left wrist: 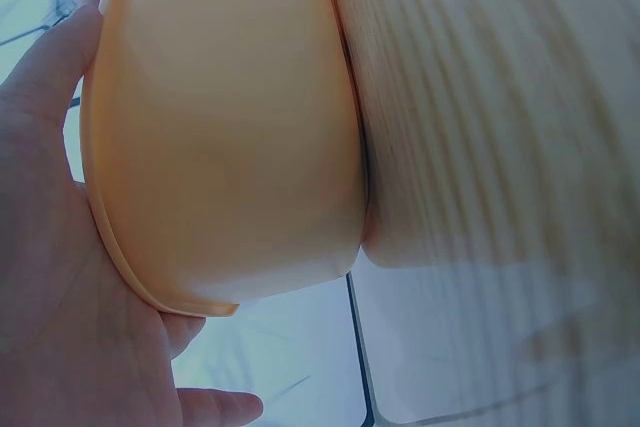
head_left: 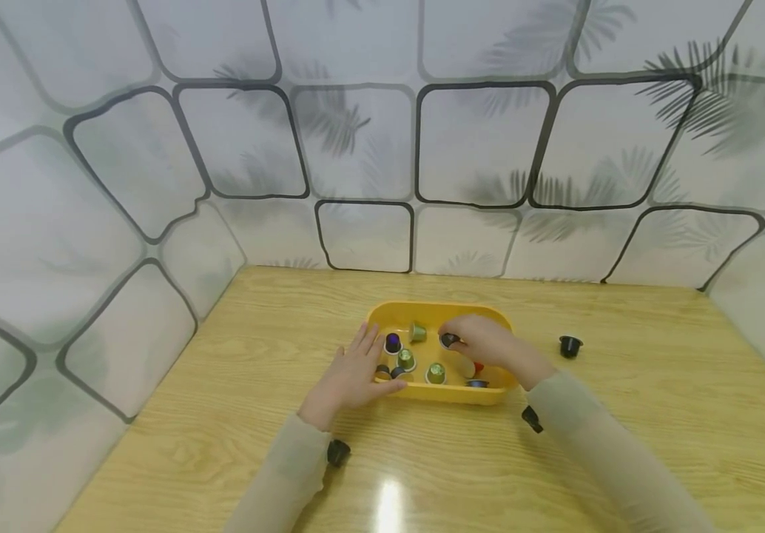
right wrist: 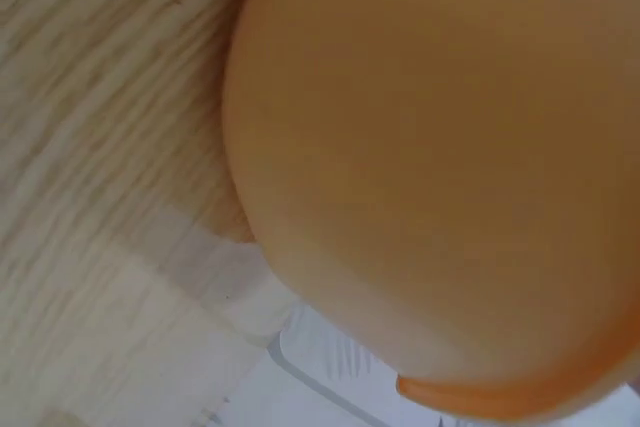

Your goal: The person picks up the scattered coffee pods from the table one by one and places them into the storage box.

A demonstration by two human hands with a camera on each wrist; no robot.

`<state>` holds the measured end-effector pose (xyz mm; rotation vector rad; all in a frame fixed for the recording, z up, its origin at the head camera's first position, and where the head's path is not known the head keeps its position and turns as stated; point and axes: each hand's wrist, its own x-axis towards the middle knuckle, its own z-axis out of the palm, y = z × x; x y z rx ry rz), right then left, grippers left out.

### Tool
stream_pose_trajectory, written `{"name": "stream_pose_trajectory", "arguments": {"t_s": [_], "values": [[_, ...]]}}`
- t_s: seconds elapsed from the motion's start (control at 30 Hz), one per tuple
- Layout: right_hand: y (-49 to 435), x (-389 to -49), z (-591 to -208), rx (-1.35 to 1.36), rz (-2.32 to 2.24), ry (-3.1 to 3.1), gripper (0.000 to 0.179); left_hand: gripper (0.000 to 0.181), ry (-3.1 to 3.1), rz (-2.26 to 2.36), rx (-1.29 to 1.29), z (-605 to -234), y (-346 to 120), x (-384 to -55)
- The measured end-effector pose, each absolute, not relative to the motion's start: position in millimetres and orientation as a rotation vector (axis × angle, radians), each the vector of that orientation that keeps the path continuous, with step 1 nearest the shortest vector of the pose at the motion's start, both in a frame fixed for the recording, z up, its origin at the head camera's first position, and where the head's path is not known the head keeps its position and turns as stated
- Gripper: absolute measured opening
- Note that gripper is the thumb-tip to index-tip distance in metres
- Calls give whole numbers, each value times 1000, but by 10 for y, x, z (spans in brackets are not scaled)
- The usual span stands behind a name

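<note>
A yellow plastic tray (head_left: 449, 395) stands on the table with several coffee capsules inside, among them green capsules (head_left: 436, 373), a purple capsule (head_left: 392, 342) and a partly covered red capsule (head_left: 479, 367). Against the tray's left rim rests my left hand (head_left: 348, 377), fingers mostly straight and thumb along the front edge. In the left wrist view that hand (left wrist: 70, 277) touches the rim from outside. My right hand (head_left: 487, 342) reaches over the tray's right side and pinches a black coffee capsule (head_left: 449, 340) at its fingertips. The right wrist view shows only the tray's outer wall (right wrist: 430, 167).
One black capsule (head_left: 570, 346) is on the wooden table (head_left: 276, 318) to the right of the tray. Another dark capsule (head_left: 532, 419) lies by the right sleeve, and a third (head_left: 338, 452) beside the left sleeve. Patterned white panels (head_left: 362, 148) surround the table's back and sides.
</note>
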<state>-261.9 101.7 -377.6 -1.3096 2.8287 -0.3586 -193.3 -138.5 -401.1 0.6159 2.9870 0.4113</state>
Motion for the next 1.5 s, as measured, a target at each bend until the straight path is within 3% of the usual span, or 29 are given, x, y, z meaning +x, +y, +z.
{"name": "stream_pose_trajectory", "arguments": {"t_s": [0.53,0.73,1.5], "values": [[966,-2600,-3913,-1186,-356,2797,27,92,2987,396,616,-4018,-1389,-1943],[949,-2595,-3932,-1124,-402,2779,20,92,2987,399,621,-4005,-1389,-1933],[923,-2618,-4073,-1245,-263,2815,11,91,2983,414,623,-3992,-1396,-1915]]}}
